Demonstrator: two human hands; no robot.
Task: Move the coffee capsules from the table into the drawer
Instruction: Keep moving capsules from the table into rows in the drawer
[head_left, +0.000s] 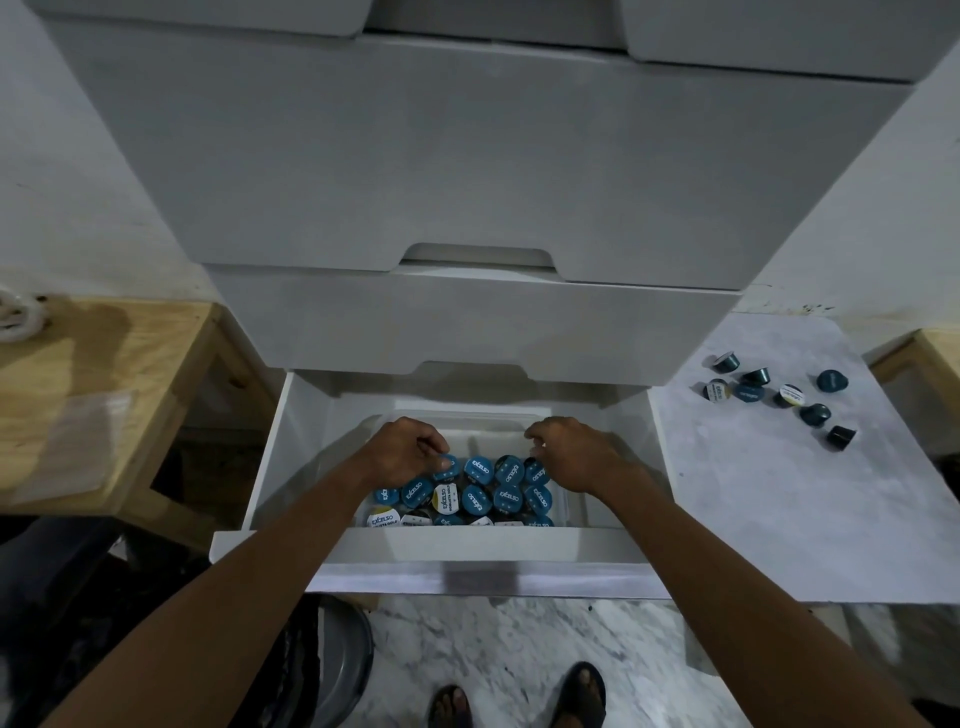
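The coffee capsules (470, 491) are sitting in two places: most are packed lid-up in a clear tray (563, 506) inside the open drawer (415, 543) at the centre of the frame, and a loose scatter of capsules (779, 397) is lying on the marble table (779, 519) at the right of the frame.

You are working over the tray with both hands. Your left hand (402, 452) is curling its grip around a blue-lidded capsule (447, 464) at the tray's back left, fingertips touching its rim. Your right hand (571, 454) is bending its fingers down onto the capsules at the back right; whether that grip has hold of one or is only pressing on them, I cannot tell.

By my reading you are setting capsules into place, in the placing step rather than the fetching one. The job looks well along but not finished, since the scatter on the table is waiting.

For the next move you are needing to let go, lift both hands clear of the drawer's front wall, and reach to the right of the frame for the loose ones.
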